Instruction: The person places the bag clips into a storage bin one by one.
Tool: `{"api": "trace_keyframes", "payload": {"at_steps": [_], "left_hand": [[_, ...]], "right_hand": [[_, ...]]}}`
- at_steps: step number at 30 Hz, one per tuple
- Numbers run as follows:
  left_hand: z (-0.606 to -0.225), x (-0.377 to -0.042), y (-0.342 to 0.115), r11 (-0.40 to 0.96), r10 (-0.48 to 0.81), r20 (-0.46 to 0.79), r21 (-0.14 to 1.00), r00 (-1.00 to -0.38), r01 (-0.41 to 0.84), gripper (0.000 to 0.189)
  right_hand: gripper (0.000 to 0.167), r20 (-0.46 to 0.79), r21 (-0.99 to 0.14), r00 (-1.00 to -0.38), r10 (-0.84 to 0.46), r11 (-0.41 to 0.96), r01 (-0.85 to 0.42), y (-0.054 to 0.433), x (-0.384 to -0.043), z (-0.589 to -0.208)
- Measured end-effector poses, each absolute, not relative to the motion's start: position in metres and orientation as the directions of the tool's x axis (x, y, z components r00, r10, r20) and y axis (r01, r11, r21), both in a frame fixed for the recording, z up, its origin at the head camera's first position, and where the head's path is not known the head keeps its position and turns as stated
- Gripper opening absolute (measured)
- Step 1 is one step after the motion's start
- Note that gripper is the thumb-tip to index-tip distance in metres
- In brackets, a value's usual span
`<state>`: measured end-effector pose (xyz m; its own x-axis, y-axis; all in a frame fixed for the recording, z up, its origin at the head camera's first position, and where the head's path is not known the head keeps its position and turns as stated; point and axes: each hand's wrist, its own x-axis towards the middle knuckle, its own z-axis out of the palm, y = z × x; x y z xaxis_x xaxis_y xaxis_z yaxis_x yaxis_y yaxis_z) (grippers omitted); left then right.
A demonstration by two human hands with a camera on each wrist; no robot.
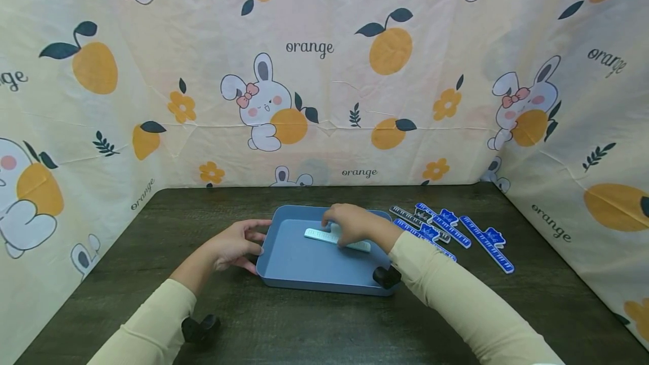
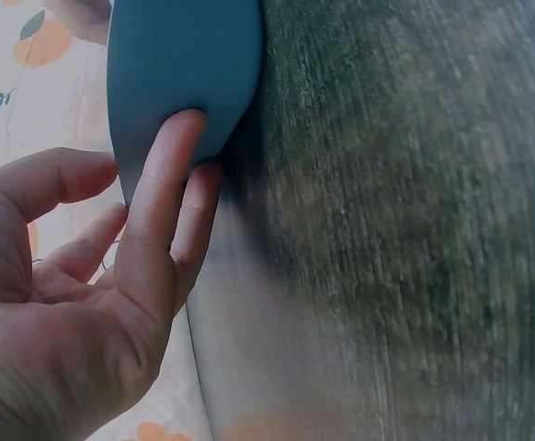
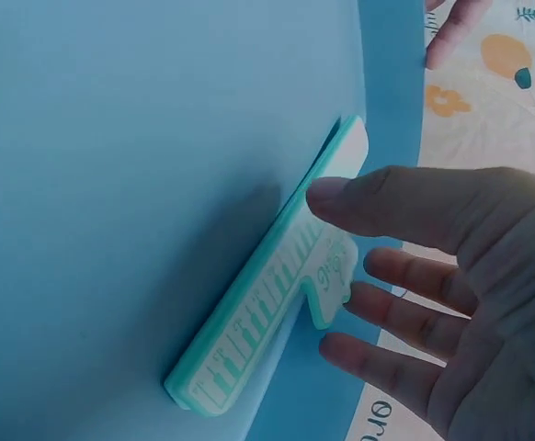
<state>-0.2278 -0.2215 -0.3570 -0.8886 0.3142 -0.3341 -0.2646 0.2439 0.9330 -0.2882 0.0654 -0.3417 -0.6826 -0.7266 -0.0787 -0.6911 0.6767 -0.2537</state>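
Observation:
A mint-green and white ruler-shaped strip (image 3: 263, 299) with piano-key markings and a shaped tab lies in the blue tray (image 1: 304, 275). In the right wrist view it looks thick, its length slanting near the tray wall. My right hand (image 1: 350, 223) straddles it: the thumb overlaps one long edge, and the spread fingers (image 3: 405, 317) are right beside the tab. At the tray's left end is my left hand (image 1: 235, 245). Its extended fingers (image 2: 162, 184) touch the outer wall, with the thumb by the rim.
Right of the tray lie several similar strips, including a blue one (image 1: 487, 244) and a black one (image 1: 400, 213) partly covered by blue ones. A cloth (image 1: 324, 89) printed with rabbits and oranges surrounds the back and sides of the dark wooden table (image 1: 243, 320).

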Motion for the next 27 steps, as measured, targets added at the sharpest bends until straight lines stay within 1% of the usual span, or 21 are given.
{"api": "trace_keyframes", "payload": {"at_steps": [4,12,27], "left_hand": [[-0.357,-0.228,-0.221,0.245,0.313,-0.336,0.932,-0.888,-0.266,0.074],[-0.357,-0.227,-0.221,0.238,0.313,-0.33,0.935,-0.891,-0.262,0.074],[-0.359,-0.228,-0.221,0.242,0.309,-0.33,0.934,-0.892,-0.262,0.074]], "right_hand": [[0.047,-0.042,-0.271,-0.685,-0.727,0.668,-0.693,0.07,-0.287,-0.341],[0.048,0.043,-0.277,-0.643,-0.765,0.609,-0.743,0.081,-0.285,-0.336],[0.05,0.047,-0.261,-0.668,-0.743,0.636,-0.726,0.097,-0.268,-0.321]]}}
